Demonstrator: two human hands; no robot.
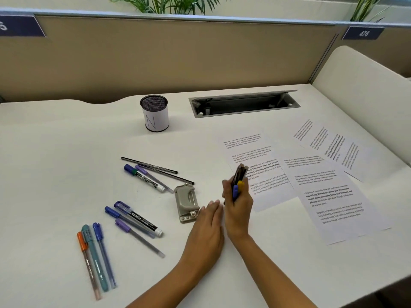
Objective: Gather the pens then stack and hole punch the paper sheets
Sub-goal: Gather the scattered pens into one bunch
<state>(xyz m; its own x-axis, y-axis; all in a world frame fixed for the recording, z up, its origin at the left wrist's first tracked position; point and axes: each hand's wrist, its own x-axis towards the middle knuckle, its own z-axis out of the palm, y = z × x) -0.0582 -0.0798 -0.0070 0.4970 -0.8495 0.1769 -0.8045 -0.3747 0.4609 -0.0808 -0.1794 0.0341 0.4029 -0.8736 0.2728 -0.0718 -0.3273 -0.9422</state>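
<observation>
Three-ish pens are gathered so far, so this job is barely started. Only one view to go on, the head camera looking down at the white desk [66, 152].

The right hand [239, 205] is curled tight around a small bunch of pens [239, 181], held nearly upright, with a blue cap and a yellow cap poking out by the thumb; I can't count exactly how many are in there. The left hand [208, 227] is flat with its fingers together, holding nothing, palm down on the desk just beside the grey metal hole punch [186, 202].

Plenty still loose on the desk:
- two thin black pens [155, 168] crossed with a blue-and-green capped whiteboard marker [144, 178] and a lilac-capped clear pen [154, 179], up behind the punch
- a purple-capped black marker [138, 216] with a blue-capped pen [124, 218] and a purple-capped grey pen [139, 237] in the middle
- an orange-capped pen [87, 262], a teal pen [94, 256] and a blue-capped clear pen [104, 254] lying side by side nearest the front edge

The black mesh pen cup with a white paper wrap [154, 113] looks empty at the back, well apart from everything, so I'd guess that's where the pens end up.

The printed white paper sheets [329, 196] are still fanned out on the right, overlapping at odd angles, not squared up at all. So stacking and punching haven't been touched yet, as far as I can judge.
</observation>
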